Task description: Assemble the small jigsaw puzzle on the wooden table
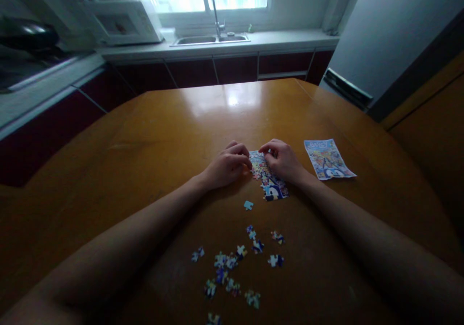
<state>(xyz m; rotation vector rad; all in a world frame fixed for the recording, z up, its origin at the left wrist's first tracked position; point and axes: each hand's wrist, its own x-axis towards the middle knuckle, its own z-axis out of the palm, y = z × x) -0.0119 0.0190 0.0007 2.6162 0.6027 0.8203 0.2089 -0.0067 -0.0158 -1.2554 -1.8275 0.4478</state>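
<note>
A partly joined jigsaw puzzle (276, 191) lies flat on the wooden table, with a ragged left side. Against its upper left edge, my left hand (232, 164) rests with curled fingers touching the puzzle. My right hand (282, 159) lies over the puzzle's right side, its thumb and forefinger bent down on the top part; the palm hides some of the picture. Whether a loose piece sits under either set of fingertips is too small to tell. Just below the puzzle is a single light-blue jigsaw piece (248, 205).
Several loose jigsaw pieces (226, 261) are scattered nearer to me on the table (163, 136). Right of my right hand lies a printed picture sheet (328, 158). Beyond the table are a counter with a sink (197, 40), a microwave (121, 22) and a fridge (391, 30).
</note>
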